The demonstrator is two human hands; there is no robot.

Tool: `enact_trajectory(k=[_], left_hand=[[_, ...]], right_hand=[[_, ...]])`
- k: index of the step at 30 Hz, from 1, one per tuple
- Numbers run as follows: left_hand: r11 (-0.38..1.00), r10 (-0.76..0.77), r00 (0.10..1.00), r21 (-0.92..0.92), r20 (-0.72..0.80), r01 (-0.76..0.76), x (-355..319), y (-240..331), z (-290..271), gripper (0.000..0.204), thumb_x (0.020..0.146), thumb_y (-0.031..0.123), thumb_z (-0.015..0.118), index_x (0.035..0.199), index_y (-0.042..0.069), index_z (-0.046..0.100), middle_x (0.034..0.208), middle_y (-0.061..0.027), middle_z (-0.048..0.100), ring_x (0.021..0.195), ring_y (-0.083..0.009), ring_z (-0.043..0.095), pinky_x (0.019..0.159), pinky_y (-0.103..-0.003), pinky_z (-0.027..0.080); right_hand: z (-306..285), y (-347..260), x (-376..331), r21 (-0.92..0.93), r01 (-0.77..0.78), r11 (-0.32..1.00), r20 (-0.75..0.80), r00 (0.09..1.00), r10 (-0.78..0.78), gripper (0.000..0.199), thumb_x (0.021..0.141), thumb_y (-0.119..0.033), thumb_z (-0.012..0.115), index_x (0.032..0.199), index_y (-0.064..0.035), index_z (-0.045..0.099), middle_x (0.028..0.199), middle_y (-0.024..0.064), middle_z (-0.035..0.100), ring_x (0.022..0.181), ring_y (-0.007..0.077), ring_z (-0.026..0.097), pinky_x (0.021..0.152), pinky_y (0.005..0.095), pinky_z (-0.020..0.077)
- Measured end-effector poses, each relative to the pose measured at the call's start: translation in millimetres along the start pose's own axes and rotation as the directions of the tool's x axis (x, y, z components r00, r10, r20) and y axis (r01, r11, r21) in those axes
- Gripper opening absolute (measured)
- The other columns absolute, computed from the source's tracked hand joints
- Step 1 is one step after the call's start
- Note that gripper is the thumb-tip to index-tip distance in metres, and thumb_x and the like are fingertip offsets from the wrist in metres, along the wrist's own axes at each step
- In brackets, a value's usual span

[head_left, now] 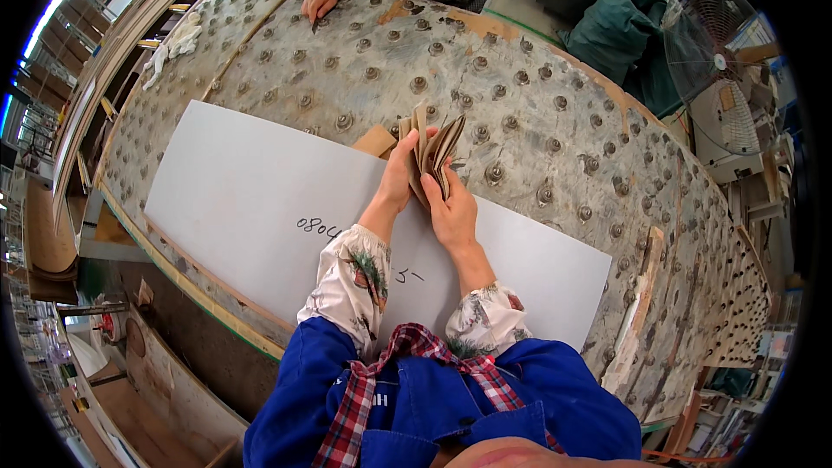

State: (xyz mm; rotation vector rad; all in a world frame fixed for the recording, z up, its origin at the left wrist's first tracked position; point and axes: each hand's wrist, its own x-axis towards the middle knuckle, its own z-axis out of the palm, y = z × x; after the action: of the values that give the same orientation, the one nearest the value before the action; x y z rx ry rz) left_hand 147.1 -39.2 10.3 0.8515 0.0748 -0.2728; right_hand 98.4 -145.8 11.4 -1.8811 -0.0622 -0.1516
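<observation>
A worker's left hand (399, 175) and right hand (451, 208) meet over a large white sheet (243, 199) lying on a broad worktable (537, 113) studded with rows of metal rollers. Between the two hands stands a small stack of brown sandpaper-like sheets (432, 149), fanned open at the top edge and rising just above the fingertips. The left fingers are curled closed around the near side of the stack, thumb pressed against its face; the right fingers are wrapped shut around its lower edge from the other side, so both hands grip the same bundle. Just beyond the left fingers, partly tucked behind the bundle, lies a flat tan piece of board (375, 139), touching the far edge of the white sheet. Handwritten marks sit on the sheet just below the left wrist. Patterned sleeve covers (354, 273) cover both forearms above a blue work jacket with a plaid collar. Well beyond the fingers, at the far rim of the table, another person's hand (319, 3) rests on the surface. A white glove (176, 43) lies far off to the left of the fingers, and a standing fan (712, 45) is well off to their right, past the table's edge.
</observation>
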Motion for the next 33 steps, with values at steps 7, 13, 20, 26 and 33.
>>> enact_trajectory(k=[7,13,20,26,33], left_hand=[[0.996,0.056,0.997,0.062,0.057,-0.059,7.8,-11.0,-15.9,0.043,0.086,0.025,0.044,0.122,0.001,0.043,0.093,-0.0115,0.059,0.082,-0.0182,0.059,0.074,-0.029,0.049],[0.995,0.084,0.996,0.061,-0.012,-0.083,6.1,-9.3,-14.5,0.037,0.082,0.020,0.057,0.112,0.000,0.051,0.093,-0.0048,0.056,0.079,-0.0107,0.055,0.072,-0.025,0.045],[0.978,0.116,0.993,0.173,0.009,-0.115,1.7,-5.4,-11.6,0.043,0.077,0.017,0.066,0.113,0.000,0.051,0.097,-0.0041,0.055,0.083,-0.0098,0.053,0.074,-0.025,0.044],[0.984,0.123,0.992,0.133,-0.002,-0.122,1.9,-6.1,-11.2,0.045,0.074,0.016,0.068,0.113,0.000,0.050,0.097,-0.0040,0.054,0.087,-0.0121,0.053,0.078,-0.026,0.043],[0.978,0.130,0.991,0.161,0.033,-0.134,1.7,-4.1,-11.3,0.050,0.072,0.013,0.068,0.115,0.000,0.046,0.093,-0.0050,0.055,0.086,-0.0131,0.054,0.078,-0.027,0.044]], right_hand=[[-0.9,2.3,-0.4,-0.037,-0.007,0.999,-0.004,1.000,0.007,0.044,0.086,-0.036,0.052,0.115,-0.0020,0.054,0.093,0.0184,0.063,0.085,0.0311,0.061,0.073,0.0332,0.0463],[-0.8,5.3,0.4,-0.033,-0.027,0.999,0.036,0.999,0.028,0.050,0.085,-0.038,0.053,0.119,-0.0007,0.051,0.095,0.0172,0.063,0.086,0.0298,0.062,0.073,0.0326,0.0466],[-2.3,3.1,-0.1,-0.028,-0.029,0.999,0.056,0.998,0.030,0.047,0.086,-0.038,0.052,0.116,-0.0021,0.053,0.088,0.0183,0.064,0.080,0.0302,0.062,0.069,0.0330,0.0467],[0.1,7.3,0.2,0.025,-0.016,1.000,-0.029,0.999,0.017,0.038,0.089,-0.035,0.048,0.107,-0.0030,0.056,0.071,0.0171,0.061,0.065,0.0327,0.060,0.060,0.0357,0.0452],[1.1,7.9,1.0,0.087,0.049,0.995,-0.116,0.992,-0.038,0.033,0.091,-0.031,0.045,0.097,-0.0009,0.057,0.070,0.0181,0.059,0.063,0.0302,0.057,0.059,0.0341,0.0436]])
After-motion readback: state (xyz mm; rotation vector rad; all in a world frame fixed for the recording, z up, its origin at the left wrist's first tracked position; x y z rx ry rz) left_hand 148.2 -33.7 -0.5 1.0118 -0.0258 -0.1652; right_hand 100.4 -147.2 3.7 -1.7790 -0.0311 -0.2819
